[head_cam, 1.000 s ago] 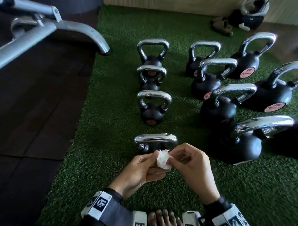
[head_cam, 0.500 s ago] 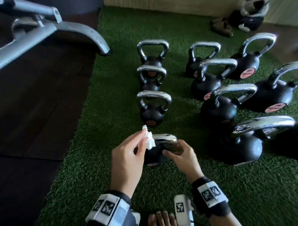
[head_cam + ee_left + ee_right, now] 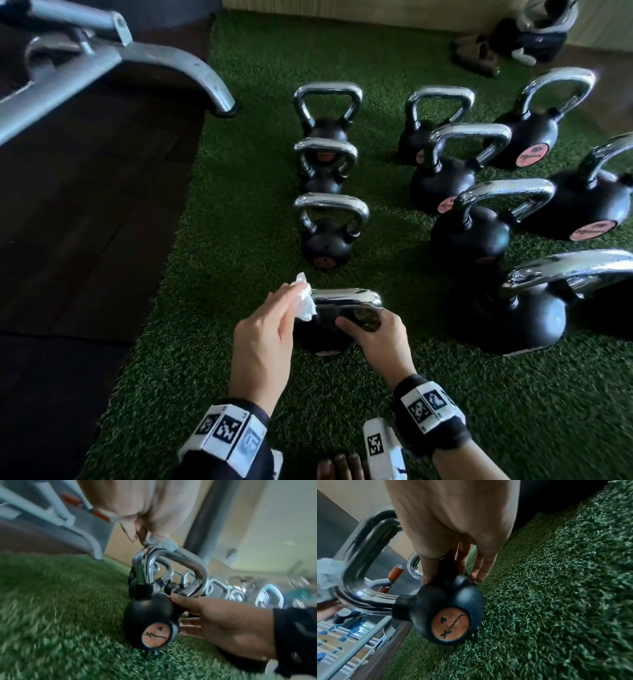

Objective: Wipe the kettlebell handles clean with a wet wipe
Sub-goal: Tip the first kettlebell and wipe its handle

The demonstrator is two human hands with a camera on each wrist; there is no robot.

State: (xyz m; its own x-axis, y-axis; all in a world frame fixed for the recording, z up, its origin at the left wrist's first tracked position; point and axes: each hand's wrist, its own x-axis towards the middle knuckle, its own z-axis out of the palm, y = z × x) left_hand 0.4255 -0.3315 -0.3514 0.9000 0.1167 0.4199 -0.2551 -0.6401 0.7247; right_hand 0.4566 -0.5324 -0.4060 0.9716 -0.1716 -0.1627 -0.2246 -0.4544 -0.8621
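Note:
The nearest small black kettlebell (image 3: 322, 337) stands on green turf, with a chrome handle (image 3: 347, 296) and an orange badge (image 3: 157, 635). My left hand (image 3: 289, 301) pinches a crumpled white wet wipe (image 3: 305, 303) against the handle's left corner; the left wrist view shows the wet wipe (image 3: 161, 544) lying on top of that bend. My right hand (image 3: 370, 330) grips the kettlebell where the handle's right leg meets the ball. Its thumb (image 3: 426, 577) is on the near side and its fingers (image 3: 478, 568) reach down the far side.
Further kettlebells (image 3: 327, 240) line up behind this one, and bigger ones (image 3: 520, 308) stand in rows to the right. A grey bench frame (image 3: 178, 65) and dark rubber floor (image 3: 85, 205) lie to the left. Sandals (image 3: 476, 54) and a bag (image 3: 537, 31) sit at the back right.
A second ago both hands held the wipe together in front of the kettlebell. Since then the left hand carried it to the handle's left corner and the right hand took hold of the kettlebell.

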